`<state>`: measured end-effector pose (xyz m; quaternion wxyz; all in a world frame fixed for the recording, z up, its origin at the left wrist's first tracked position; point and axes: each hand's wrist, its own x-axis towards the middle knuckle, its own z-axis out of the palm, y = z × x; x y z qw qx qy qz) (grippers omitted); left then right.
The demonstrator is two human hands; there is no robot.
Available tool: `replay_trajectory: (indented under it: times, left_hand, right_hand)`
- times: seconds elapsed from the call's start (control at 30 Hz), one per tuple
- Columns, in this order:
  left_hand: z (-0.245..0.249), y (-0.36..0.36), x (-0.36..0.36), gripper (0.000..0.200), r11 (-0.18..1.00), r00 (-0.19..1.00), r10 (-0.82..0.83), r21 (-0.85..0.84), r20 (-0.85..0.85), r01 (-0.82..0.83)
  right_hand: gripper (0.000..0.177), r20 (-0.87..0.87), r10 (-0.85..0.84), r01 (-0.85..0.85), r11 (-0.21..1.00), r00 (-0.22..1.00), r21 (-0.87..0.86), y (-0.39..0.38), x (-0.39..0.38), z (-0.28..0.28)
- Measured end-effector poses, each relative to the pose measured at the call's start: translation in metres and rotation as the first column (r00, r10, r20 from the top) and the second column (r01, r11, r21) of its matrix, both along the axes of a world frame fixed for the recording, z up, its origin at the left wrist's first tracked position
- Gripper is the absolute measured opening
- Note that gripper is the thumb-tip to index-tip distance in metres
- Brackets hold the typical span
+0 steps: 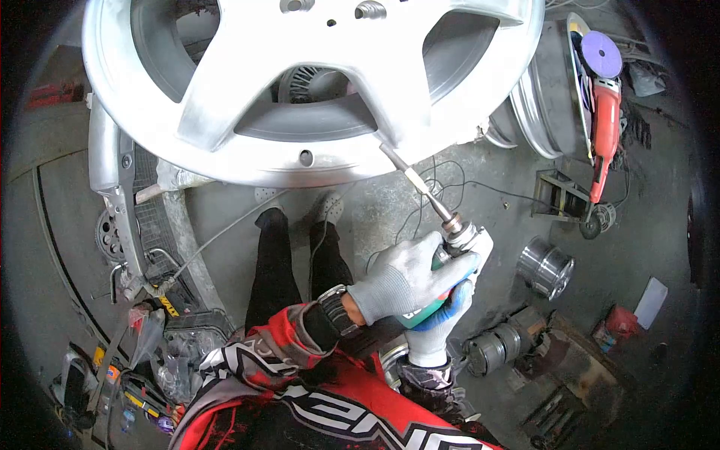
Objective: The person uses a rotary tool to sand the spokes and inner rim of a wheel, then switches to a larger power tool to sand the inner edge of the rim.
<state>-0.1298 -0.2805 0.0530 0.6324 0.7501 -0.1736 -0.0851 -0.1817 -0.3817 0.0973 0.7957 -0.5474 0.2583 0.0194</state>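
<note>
A large silver alloy wheel (307, 161) fills the top of the view. Both gloved hands are closed around a green power tool (427, 311) with a long shaft. My left hand (409, 277) wraps over its front part, and my right hand (439, 322) grips the body from below and to the right. The tool's slim tip (394, 159) lies at the wheel's lower rim, right of the valve hole; whether it touches cannot be made out.
A red polisher with a purple pad (606, 120) hangs at the right beside another wheel rim (532, 105). Metal cylinders (546, 268) stand on the floor at the right. Tools and bags (176, 367) lie at lower left. A cable (480, 182) trails across the floor.
</note>
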Motion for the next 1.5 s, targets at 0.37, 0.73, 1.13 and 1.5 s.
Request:
replay_trajectory:
  times: [0.37,0.73,1.13,1.5]
  left_hand:
    - [0.004,0.003,0.01,0.042,0.98,0.948,0.108,0.131,0.299,-0.153]
    - [0.008,-0.002,0.012,0.041,0.998,0.971,0.054,-0.009,-0.232,-0.058]
    - [0.0,-0.002,0.015,0.034,0.984,0.954,0.152,0.049,0.259,-0.17]
    - [0.0,0.001,0.012,0.038,0.972,0.935,0.212,0.034,0.286,-0.231]
  right_hand:
    - [0.043,0.017,0.023,-0.021,0.99,1.0,-0.139,-0.007,0.013,-0.011]
    - [0.054,0.018,0.13,-0.125,0.976,0.991,-0.179,-0.013,0.023,-0.008]
    - [0.058,0.005,0.147,-0.145,0.979,0.989,-0.146,-0.013,0.021,-0.008]
    - [0.048,0.05,0.164,-0.15,0.966,0.985,-0.211,-0.006,0.023,-0.012]
